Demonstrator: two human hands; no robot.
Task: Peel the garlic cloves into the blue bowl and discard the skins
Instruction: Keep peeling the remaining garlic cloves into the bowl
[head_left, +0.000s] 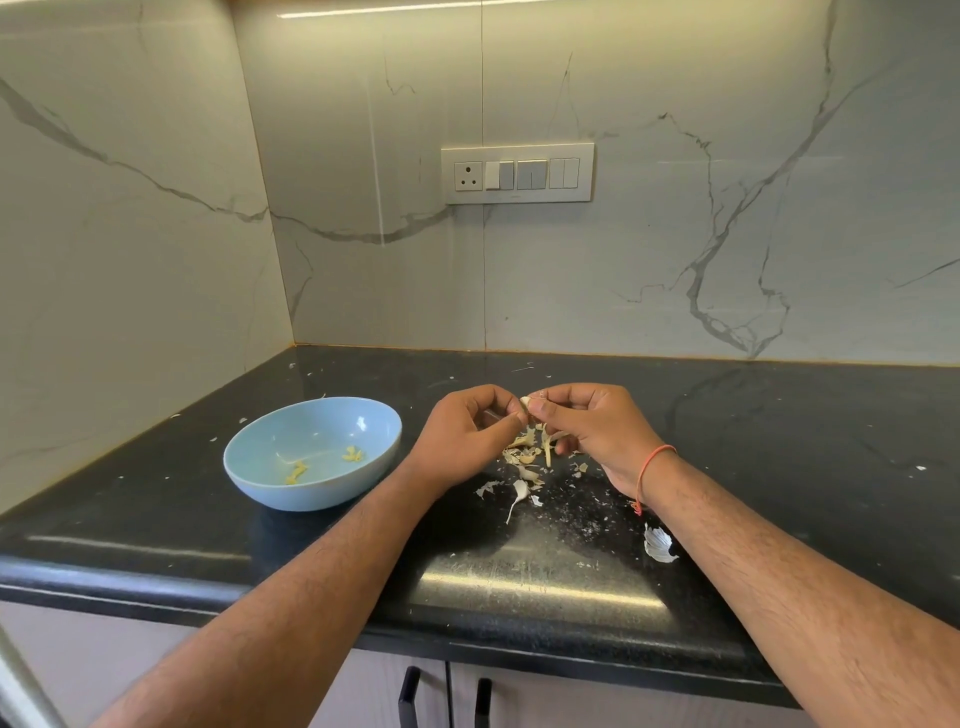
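Note:
A small pale garlic clove is pinched between the fingertips of my left hand and my right hand, just above the black counter. Both hands have curled fingers and meet at the clove. Below them lies a heap of garlic skins and stem bits. The blue bowl stands to the left of my left hand, with two small clusters of yellowish peeled garlic pieces inside it.
The black counter is strewn with white skin flakes; a larger skin piece lies by my right forearm. Marble walls close off the back and left. A switch panel is on the back wall. Cabinet handles show below the counter edge.

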